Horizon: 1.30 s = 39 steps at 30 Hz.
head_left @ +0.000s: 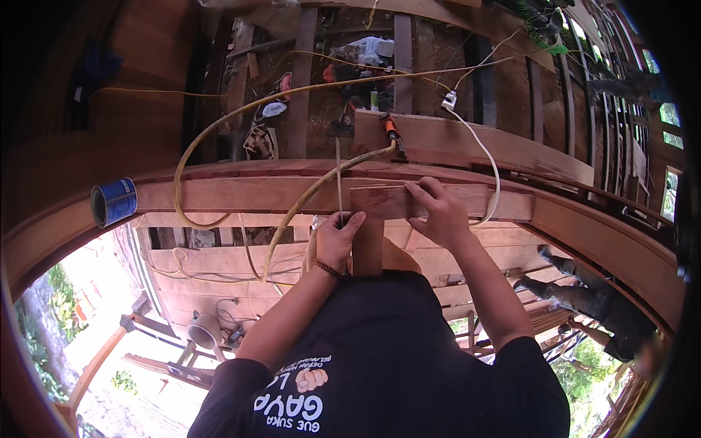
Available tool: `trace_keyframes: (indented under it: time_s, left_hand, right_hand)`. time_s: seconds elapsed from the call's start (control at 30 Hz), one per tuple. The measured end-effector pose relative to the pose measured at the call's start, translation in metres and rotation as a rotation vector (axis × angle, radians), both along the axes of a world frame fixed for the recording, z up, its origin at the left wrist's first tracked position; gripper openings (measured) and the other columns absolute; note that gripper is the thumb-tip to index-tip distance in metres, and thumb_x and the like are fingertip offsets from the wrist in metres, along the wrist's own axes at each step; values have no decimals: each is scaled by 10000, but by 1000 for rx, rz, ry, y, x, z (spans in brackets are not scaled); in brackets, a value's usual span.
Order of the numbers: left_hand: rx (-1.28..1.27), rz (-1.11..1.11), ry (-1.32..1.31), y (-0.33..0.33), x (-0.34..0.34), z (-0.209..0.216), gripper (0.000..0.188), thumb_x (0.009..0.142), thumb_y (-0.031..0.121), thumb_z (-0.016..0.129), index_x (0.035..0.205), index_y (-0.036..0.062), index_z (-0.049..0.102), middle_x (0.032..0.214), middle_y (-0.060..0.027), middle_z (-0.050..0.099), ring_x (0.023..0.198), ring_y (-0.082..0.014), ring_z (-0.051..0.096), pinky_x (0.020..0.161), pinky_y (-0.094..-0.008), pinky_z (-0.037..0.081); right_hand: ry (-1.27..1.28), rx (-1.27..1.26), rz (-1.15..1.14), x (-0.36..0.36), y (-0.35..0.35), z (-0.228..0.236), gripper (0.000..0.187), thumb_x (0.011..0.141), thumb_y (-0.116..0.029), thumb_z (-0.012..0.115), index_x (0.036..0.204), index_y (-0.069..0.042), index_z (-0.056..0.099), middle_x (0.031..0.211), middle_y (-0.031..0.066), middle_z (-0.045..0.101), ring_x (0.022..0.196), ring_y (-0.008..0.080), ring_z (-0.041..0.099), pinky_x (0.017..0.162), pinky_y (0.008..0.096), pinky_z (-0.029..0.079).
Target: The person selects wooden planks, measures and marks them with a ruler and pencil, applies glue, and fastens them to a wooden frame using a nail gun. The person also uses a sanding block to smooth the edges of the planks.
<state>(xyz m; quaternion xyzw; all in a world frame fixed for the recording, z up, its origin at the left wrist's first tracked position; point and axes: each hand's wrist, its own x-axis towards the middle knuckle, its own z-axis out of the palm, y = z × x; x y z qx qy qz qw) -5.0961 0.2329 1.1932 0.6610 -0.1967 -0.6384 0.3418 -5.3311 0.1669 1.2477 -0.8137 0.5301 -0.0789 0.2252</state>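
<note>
A short reddish-brown wooden board (380,202) lies across the long timber beam (255,191) in front of me. My left hand (336,239), with a bead bracelet at its wrist, is closed at the board's left end. A thin, long, narrow strip (339,171) stands out from its fingers and points away from me; its exact kind is unclear. My right hand (442,213) grips the board's right end, fingers bent over the far edge and thumb at the near side. Below the board, an upright wooden piece (367,248) runs toward my body.
A blue can (115,201) stands on the beam's left. An orange-and-black power tool (391,130) lies beyond the board, its yellowish cord crossing the beam. A white cable with plug (449,102) hangs at right. Another person (595,299) is at lower right. Open joists (403,66) lie ahead.
</note>
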Motion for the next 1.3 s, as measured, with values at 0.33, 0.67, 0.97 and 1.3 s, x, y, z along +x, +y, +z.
trace_keyframes:
  time_s: [0.33, 0.67, 0.97, 1.3]
  left_hand:
    - [24, 10, -50, -6, -3, 10, 283, 873, 256, 779, 912, -12, 694, 791, 30, 634, 726, -36, 525, 646, -208, 432]
    - [41, 11, -45, -8, -2, 16, 271, 871, 249, 783, 902, -4, 691, 778, 41, 620, 710, -35, 511, 633, -204, 421]
    - [55, -4, -49, -10, -1, 18, 274, 871, 240, 778, 890, -18, 688, 772, 28, 621, 709, -39, 513, 635, -211, 425]
    - [75, -4, 10, -7, 2, 3, 350, 862, 328, 780, 901, -1, 670, 759, 41, 573, 683, -50, 466, 609, -218, 391]
  right_hand:
    - [3, 15, -12, 0, -5, 2, 664, 623, -183, 797, 1259, -183, 610, 1170, 51, 563, 885, 283, 646, 690, 389, 577]
    - [-1, 23, -24, 1, -6, 0, 663, 617, -169, 798, 1253, -182, 612, 1184, 51, 564, 894, 278, 645, 691, 378, 581]
    - [0, -24, -18, -1, -1, -4, 699, 597, -143, 818, 1261, -176, 602, 1186, 47, 566, 924, 286, 631, 723, 379, 570]
    - [-8, 16, -9, 1, -2, 7, 729, 608, -149, 826, 1294, -145, 577, 1188, 75, 563, 946, 307, 641, 785, 404, 549]
